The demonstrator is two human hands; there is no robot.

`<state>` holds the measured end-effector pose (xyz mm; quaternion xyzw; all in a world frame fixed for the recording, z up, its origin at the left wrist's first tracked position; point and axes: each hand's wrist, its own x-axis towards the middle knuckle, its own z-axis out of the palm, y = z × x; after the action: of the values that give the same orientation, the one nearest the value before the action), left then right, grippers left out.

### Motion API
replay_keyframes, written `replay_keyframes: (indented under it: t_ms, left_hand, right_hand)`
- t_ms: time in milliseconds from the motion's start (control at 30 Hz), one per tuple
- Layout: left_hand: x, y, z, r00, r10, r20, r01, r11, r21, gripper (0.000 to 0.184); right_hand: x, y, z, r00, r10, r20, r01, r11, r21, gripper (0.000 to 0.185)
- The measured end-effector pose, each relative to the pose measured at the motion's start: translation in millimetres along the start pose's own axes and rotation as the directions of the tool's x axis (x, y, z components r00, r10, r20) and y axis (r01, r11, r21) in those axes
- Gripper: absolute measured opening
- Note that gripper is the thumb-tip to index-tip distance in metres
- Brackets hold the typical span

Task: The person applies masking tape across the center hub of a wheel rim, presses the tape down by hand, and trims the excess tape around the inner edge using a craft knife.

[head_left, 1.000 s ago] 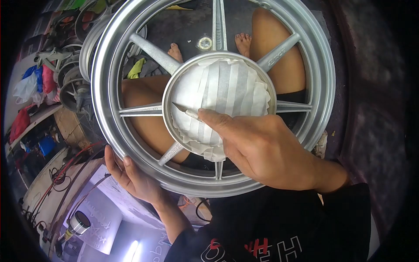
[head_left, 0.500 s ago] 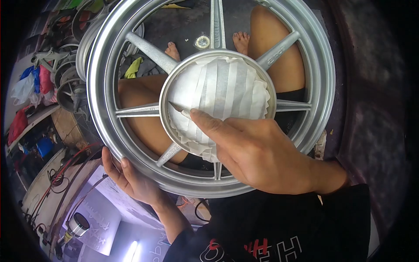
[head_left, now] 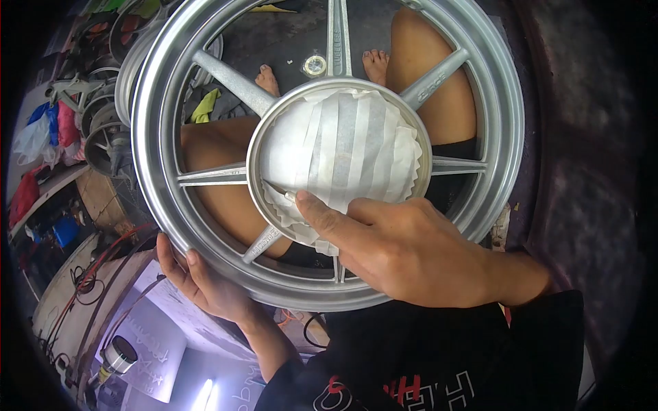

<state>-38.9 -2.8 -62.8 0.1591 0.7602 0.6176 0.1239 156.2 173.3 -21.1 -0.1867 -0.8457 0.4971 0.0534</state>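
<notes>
A silver spoked wheel (head_left: 229, 81) rests across my lap. Strips of white masking tape (head_left: 343, 151) cover its round hub, their ragged ends lying along the inner hub edge. My right hand (head_left: 411, 246) pinches a small craft knife (head_left: 277, 190), index finger stretched along it. The knife's thin blade points left, its tip at the lower left hub edge where the tape ends. Most of the handle is hidden inside my fist. At the lower left, my left hand (head_left: 205, 281) grips the wheel's outer rim, fingers outside and thumb near the edge.
A roll of tape (head_left: 314, 65) lies on the dark floor between my feet. More wheels (head_left: 110, 147) are stacked at the left, beside plastic bags (head_left: 41, 133). A lamp-like cylinder (head_left: 120, 353) and cables (head_left: 86, 281) are at the lower left.
The knife and my right hand have moved slightly down along the left hub edge. The wheel has shifted a little to the left in view, with my left hand still on the rim.
</notes>
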Motion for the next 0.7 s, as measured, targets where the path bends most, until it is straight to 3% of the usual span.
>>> replay_keyframes:
  t_ms: [100,200,400,500,700]
  left_hand:
    - [-0.6,-0.5,1.2,0.999,0.017,-0.03,-0.015,0.999,0.042,0.047]
    - [-0.3,-1.6,0.5,0.999,0.034,-0.041,-0.032,0.998,0.061,0.047]
    - [-1.4,-4.0,-1.9,0.998,0.024,-0.058,-0.021,0.998,0.059,0.047]
    - [-1.4,-4.6,-4.2,0.998,0.025,-0.051,-0.021,0.996,0.087,0.047]
    - [-1.6,-9.2,-12.2,0.998,0.056,-0.021,-0.053,0.99,0.128,0.049]
  right_hand:
    - [0.9,5.1,-2.9,0.999,-0.043,0.02,0.044,0.999,-0.032,0.072]
    - [3.7,7.7,-11.4,0.991,-0.12,0.057,0.122,0.992,-0.036,0.049]
    - [5.1,12.2,-26.5,0.976,-0.124,0.181,0.134,0.99,-0.044,0.044]
    - [5.1,10.6,-39.7,0.947,-0.05,0.316,0.098,0.986,-0.138,0.056]
    - [16.3,18.1,-56.7,0.889,-0.071,0.452,0.132,0.986,-0.104,0.047]
